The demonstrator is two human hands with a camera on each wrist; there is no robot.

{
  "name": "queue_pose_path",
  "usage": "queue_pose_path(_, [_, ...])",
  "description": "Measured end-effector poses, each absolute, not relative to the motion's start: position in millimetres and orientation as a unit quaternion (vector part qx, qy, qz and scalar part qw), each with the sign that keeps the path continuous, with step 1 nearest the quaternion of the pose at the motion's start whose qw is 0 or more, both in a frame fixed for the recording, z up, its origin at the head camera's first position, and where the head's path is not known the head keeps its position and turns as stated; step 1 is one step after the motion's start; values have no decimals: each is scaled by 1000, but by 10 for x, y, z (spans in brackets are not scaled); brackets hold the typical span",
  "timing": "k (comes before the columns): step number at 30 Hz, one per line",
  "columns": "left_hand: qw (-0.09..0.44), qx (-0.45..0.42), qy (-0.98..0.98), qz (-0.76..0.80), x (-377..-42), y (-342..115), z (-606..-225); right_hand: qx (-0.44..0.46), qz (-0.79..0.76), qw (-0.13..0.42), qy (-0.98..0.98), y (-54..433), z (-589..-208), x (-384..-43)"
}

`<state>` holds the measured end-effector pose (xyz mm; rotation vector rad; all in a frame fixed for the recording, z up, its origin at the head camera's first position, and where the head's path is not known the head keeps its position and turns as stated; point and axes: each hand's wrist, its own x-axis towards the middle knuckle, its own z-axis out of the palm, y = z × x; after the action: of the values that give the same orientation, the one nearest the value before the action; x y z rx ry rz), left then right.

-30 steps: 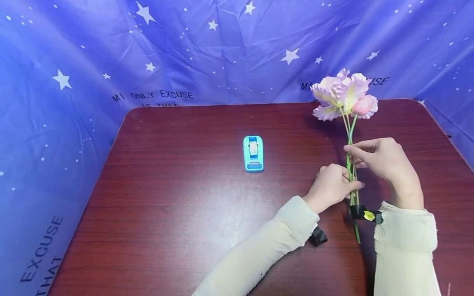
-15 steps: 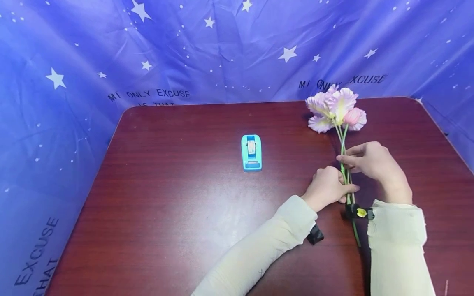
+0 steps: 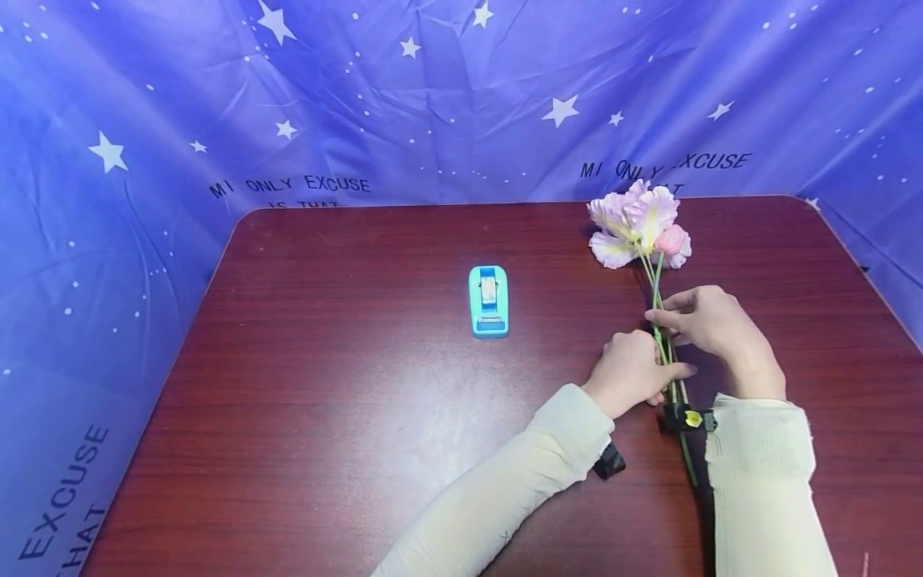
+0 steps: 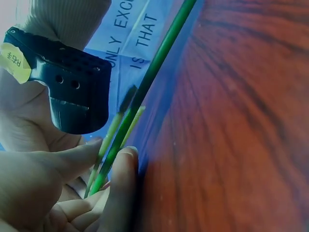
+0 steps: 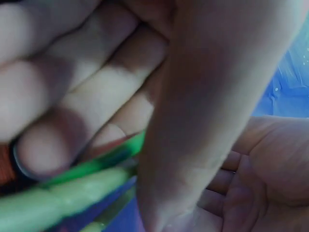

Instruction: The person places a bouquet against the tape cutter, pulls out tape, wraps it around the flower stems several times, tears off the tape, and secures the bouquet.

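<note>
A small bunch of artificial flowers [image 3: 652, 220], pale purple blooms with a pink bud, leans at the right of the table with its heads near the back edge. My left hand [image 3: 630, 370] grips the lower stems, thumb across them. Just above it, my right hand [image 3: 717, 324] pinches the stems between thumb and fingers. In the left wrist view, one long green stem [image 4: 159, 60] runs past the shorter cut ends and out beyond the left hand [image 4: 53, 188]. Close up in the right wrist view, green stems [image 5: 48, 205] pass between the thumb and fingers of the right hand [image 5: 193, 106].
A light-blue tape dispenser [image 3: 489, 301] stands on the dark red wooden table [image 3: 324, 320], left of the hands. Behind and beside the table hangs a blue curtain [image 3: 447, 104] with stars and lettering. Black cameras are strapped at both wrists.
The flower heads have come lower and to the left, closer to the table. My right hand has shifted left and slightly down with them, while my left hand has barely moved.
</note>
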<state>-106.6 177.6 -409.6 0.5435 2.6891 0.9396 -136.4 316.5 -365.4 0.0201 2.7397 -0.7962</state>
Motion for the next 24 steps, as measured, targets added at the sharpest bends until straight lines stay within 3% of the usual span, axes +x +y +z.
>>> queue_pose_path(7, [50,192,949,245,-1055,1744,-4063,9,-269,144,952,3145,-3634,-1363])
queue_pose_path(19, [19,195,962,191,-1046,1705,-4023,8,-264,132,955,3133,-3592,-1347])
queue_pose_path(24, [-11,207,958,196,-1065,1581,-3939,-2,-253,102,962,3134,-3550,-1313])
